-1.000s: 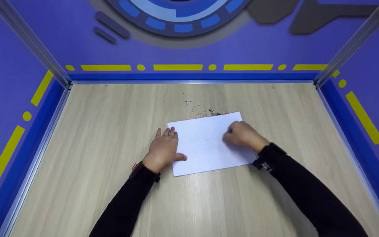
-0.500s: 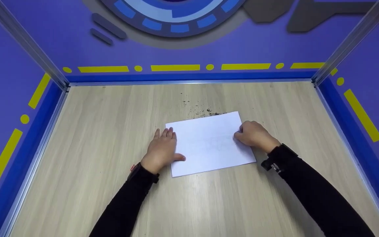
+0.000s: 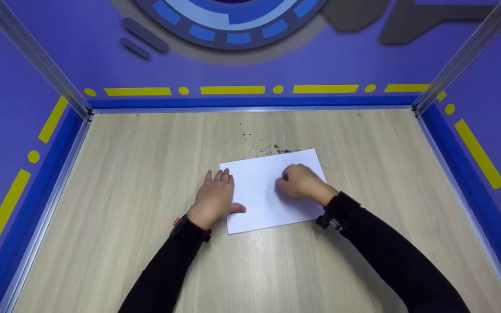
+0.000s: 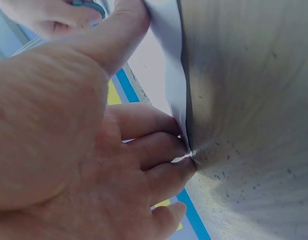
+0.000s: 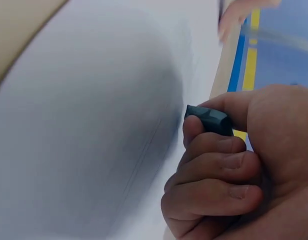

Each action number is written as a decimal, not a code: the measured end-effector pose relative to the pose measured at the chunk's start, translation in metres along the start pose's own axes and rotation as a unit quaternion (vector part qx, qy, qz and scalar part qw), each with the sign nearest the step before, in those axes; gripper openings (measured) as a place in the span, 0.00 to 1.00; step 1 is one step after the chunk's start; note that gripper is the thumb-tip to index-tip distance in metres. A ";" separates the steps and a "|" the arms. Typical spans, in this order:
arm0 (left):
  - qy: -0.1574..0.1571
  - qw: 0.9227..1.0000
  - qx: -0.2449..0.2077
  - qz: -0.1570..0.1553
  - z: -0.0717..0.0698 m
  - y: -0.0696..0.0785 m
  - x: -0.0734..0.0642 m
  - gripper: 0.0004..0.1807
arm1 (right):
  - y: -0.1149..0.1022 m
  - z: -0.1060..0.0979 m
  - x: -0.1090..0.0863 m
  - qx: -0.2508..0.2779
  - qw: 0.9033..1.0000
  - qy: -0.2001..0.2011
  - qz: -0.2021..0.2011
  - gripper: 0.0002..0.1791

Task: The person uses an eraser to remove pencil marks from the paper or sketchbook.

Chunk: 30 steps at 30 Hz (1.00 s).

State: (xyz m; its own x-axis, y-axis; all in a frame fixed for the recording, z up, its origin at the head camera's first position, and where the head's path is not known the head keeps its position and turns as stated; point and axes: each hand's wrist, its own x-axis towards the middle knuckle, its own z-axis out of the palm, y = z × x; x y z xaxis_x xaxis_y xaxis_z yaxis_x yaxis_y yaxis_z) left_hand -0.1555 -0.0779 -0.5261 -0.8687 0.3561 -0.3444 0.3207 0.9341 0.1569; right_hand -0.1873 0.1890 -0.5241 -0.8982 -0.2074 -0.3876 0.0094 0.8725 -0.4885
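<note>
A white sheet of paper [image 3: 255,213] lies slightly turned on the wooden table. My left hand [image 3: 215,198] rests over its left edge, fingers extended and thumb spread onto the sheet. In the left wrist view the paper edge [image 4: 171,65] passes beneath the thumb and fingertips. My right hand [image 3: 300,182], over the sheet's right half, grips a dark green block-shaped eraser [image 5: 210,119]. Its short end sticks out between thumb and forefinger, close to the paper; the remainder is hidden in the curled fingers. Faint lines [image 5: 144,155] show on the paper in the right wrist view.
Dark crumbs [image 3: 276,148] are scattered along and beyond the paper's far edge on the wooden table [image 3: 146,174]. Blue-purple panels [image 3: 242,71] with yellow markings enclose the back and both sides, joined by metal profiles [image 3: 41,52].
My right hand has shifted right to the paper's edge, then back left over the sheet, with the eraser in it. My left hand has kept its place.
</note>
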 end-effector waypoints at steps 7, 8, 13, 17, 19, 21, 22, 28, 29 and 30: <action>0.013 1.000 -0.007 0.006 0.001 -0.002 -0.002 0.64 | -0.062 0.029 0.014 -0.050 0.997 -0.028 -0.052 0.21; 0.015 1.000 -0.007 0.007 0.001 -0.002 -0.002 0.64 | -0.068 0.033 0.016 -0.058 0.996 -0.028 -0.060 0.21; 0.026 1.000 -0.011 0.011 0.003 -0.002 -0.001 0.63 | -0.081 0.046 0.026 -0.076 0.993 -0.029 -0.090 0.23; 0.030 0.999 -0.010 0.011 0.002 -0.002 0.000 0.63 | -0.073 0.043 0.028 -0.071 0.993 -0.021 -0.092 0.25; 0.029 0.999 -0.008 0.011 0.001 -0.001 0.000 0.63 | -0.064 0.038 0.027 -0.066 0.994 -0.019 -0.084 0.25; 0.026 1.000 -0.010 0.011 0.001 -0.001 0.000 0.63 | -0.051 0.031 0.024 -0.057 0.996 -0.015 -0.069 0.25; 0.024 1.000 -0.010 0.010 0.001 -0.001 0.000 0.63 | -0.044 0.028 0.022 -0.049 0.997 -0.014 -0.060 0.25; 0.013 1.000 -0.009 0.001 0.003 -0.001 0.000 0.64 | 0.008 0.003 0.005 -0.010 1.000 0.006 -0.019 0.20; 0.013 1.000 -0.009 0.000 0.003 -0.001 0.000 0.64 | 0.018 -0.001 0.002 -0.009 1.000 0.012 -0.016 0.18; 0.012 1.000 -0.009 0.000 0.003 -0.001 0.000 0.64 | 0.027 -0.006 -0.001 -0.009 1.000 0.017 -0.014 0.16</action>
State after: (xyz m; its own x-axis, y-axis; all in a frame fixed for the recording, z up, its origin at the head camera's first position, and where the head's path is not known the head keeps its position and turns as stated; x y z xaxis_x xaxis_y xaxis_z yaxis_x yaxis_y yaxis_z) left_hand -0.1549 -0.0789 -0.5291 -0.8777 0.3550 -0.3219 0.3136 0.9334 0.1743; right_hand -0.1886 0.2155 -0.5327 -0.9126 -0.2164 -0.3468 -0.0232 0.8745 -0.4844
